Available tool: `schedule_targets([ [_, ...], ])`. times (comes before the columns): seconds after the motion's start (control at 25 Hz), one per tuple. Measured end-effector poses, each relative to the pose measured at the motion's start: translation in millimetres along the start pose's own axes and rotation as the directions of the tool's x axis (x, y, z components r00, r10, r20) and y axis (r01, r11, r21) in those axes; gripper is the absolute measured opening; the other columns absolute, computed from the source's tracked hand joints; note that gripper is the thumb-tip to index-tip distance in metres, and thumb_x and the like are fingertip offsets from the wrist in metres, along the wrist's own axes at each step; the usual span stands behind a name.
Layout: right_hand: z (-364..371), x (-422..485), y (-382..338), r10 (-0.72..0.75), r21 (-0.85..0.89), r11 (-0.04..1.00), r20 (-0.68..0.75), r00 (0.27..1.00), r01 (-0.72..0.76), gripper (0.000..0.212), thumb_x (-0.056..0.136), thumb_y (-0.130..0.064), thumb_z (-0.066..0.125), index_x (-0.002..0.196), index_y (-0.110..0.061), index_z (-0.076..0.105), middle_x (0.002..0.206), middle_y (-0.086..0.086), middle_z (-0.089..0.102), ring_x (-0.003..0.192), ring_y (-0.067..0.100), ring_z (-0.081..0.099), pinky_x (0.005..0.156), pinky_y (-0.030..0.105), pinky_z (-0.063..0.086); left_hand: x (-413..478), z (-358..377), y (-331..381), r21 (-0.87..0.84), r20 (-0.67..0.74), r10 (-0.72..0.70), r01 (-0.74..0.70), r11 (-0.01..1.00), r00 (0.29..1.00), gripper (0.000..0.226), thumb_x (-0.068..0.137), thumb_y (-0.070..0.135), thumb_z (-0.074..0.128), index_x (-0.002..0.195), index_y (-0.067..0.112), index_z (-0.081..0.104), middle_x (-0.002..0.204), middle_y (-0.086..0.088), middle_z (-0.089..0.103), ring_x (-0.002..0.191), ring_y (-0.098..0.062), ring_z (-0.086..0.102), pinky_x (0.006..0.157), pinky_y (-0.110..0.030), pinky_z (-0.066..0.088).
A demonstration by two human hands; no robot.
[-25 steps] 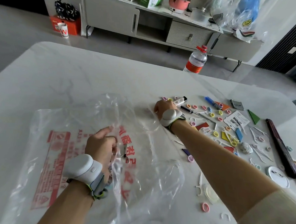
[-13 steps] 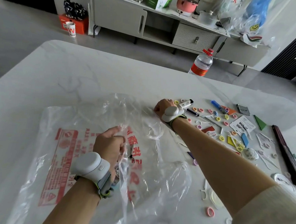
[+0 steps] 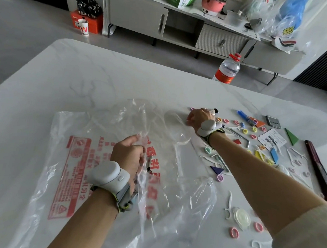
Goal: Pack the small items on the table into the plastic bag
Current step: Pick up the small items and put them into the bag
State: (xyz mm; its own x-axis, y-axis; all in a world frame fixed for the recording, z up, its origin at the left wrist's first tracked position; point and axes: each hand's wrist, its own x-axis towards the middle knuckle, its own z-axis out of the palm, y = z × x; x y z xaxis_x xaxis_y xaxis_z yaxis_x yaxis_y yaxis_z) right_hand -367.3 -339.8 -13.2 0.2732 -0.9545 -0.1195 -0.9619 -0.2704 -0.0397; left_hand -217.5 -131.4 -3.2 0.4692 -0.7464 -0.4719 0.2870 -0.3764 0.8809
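Plastic bag (image 3: 74, 175): clear, red print, crumpled on bench (image 3: 84, 75), left-centre. Left hand (image 3: 127, 154) at bag's bunched rim, fingers clamped on film. Small items (image 3: 274, 155) (rings, floss picks, triangles) scattered right of bag. Right hand (image 3: 198, 117) at scatter's far-left edge, fingers curled down; cannot tell whether holding anything. Water bottle (image 3: 228, 70) on floor beyond bench.

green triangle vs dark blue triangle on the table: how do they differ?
Size: the green flat triangle looks larger than the dark blue flat triangle. Place: the green one lies far right beside the long dark bar. The blue one lies near the clear plastic bag, next to a purple ring. Both lie flat on the white table, outside the bag.
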Motion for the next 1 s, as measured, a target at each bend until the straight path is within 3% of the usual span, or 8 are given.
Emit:
schedule_targets([
  [0.12,11,-4,6,-0.021,0.080,0.996,-0.058,0.998,0.026,0.014,0.087,-0.017,0.062,0.100,-0.018,0.065,0.122,0.010,0.047,0.107,0.033,0.052,0.062,0.023,0.032,-2,0,2,-0.010,-0.006,-0.005,0.005,1.000,1.000,0.055,0.080,-0.009,0.043,0.127,0.017,0.059,0.053,-0.007,0.048,0.029,-0.007,0.036,0.032,-0.012,0.026],
  [0.24,17,-11,16,-0.022,0.239,0.970,-0.075,0.997,0.039,0.012,0.084,-0.009,0.061,0.095,-0.008,0.066,0.122,0.014,0.049,0.100,0.029,0.054,0.074,0.023,0.037,-4,1,5,-0.012,-0.011,-0.003,0.003,1.000,1.000,0.055,0.081,-0.010,0.042,0.128,0.015,0.059,0.054,-0.007,0.047,0.027,-0.005,0.034,0.031,-0.010,0.026],
  [0.4,8,-50,31,0.102,0.623,0.777,0.021,0.995,-0.092,0.012,0.082,-0.011,0.066,0.070,-0.013,0.067,0.073,0.009,0.068,0.067,0.023,0.061,0.074,0.036,0.053,-5,1,4,-0.036,-0.025,0.004,-0.005,0.999,1.000,0.049,0.081,-0.009,0.044,0.117,0.019,0.064,0.051,-0.005,0.048,0.028,-0.007,0.034,0.032,-0.011,0.026],
  [0.52,-3,-96,33,0.007,0.779,0.555,0.346,0.938,-0.292,0.006,0.086,-0.006,0.064,0.089,-0.001,0.067,0.083,0.014,0.065,0.077,0.021,0.062,0.078,0.032,0.054,-7,2,2,-0.048,-0.018,0.011,-0.011,0.999,1.000,0.041,0.079,-0.008,0.044,0.089,0.026,0.065,0.054,-0.004,0.050,0.032,-0.009,0.037,0.035,-0.012,0.026],
  [0.6,-2,-118,17,-0.069,0.820,0.415,0.460,0.885,-0.394,0.006,0.087,-0.002,0.061,0.091,0.002,0.064,0.088,0.014,0.063,0.082,0.020,0.062,0.074,0.023,0.057,-8,4,0,-0.043,-0.018,0.016,-0.017,0.999,1.000,0.042,0.077,-0.007,0.045,0.074,0.030,0.063,0.050,0.000,0.051,0.034,-0.011,0.037,0.037,-0.013,0.026],
  [0.72,14,-127,-26,-0.162,0.861,0.350,0.445,0.881,-0.370,0.007,0.088,0.001,0.059,0.083,-0.001,0.061,0.081,0.014,0.060,0.069,0.017,0.060,0.063,0.017,0.056,-9,6,0,-0.029,-0.023,0.045,-0.046,0.999,0.999,0.042,0.074,-0.008,0.046,0.077,0.030,0.064,0.046,0.005,0.052,0.038,-0.013,0.040,0.041,-0.017,0.028],
  [0.88,25,-128,-73,-0.307,0.914,0.303,0.363,0.880,-0.271,0.023,0.093,0.007,0.047,0.113,0.008,0.059,0.077,0.006,0.061,0.060,0.002,0.062,0.071,0.015,0.054,-7,2,3,0.014,-0.034,0.109,-0.108,0.994,0.993,0.048,0.065,-0.009,0.045,0.049,0.033,0.064,0.047,0.003,0.048,0.048,-0.020,0.038,0.045,-0.023,0.028],
  [1.0,28,-129,-72,-0.288,0.931,0.316,0.277,0.917,-0.182,0.031,0.093,0.014,0.040,0.119,0.010,0.057,0.096,0.015,0.064,0.069,-0.002,0.065,0.076,0.015,0.053,-5,0,2,0.015,-0.041,0.107,-0.106,0.994,0.993,0.039,0.063,-0.006,0.046,0.055,0.027,0.064,0.043,0.002,0.046,0.046,-0.021,0.037,0.045,-0.024,0.025],
])
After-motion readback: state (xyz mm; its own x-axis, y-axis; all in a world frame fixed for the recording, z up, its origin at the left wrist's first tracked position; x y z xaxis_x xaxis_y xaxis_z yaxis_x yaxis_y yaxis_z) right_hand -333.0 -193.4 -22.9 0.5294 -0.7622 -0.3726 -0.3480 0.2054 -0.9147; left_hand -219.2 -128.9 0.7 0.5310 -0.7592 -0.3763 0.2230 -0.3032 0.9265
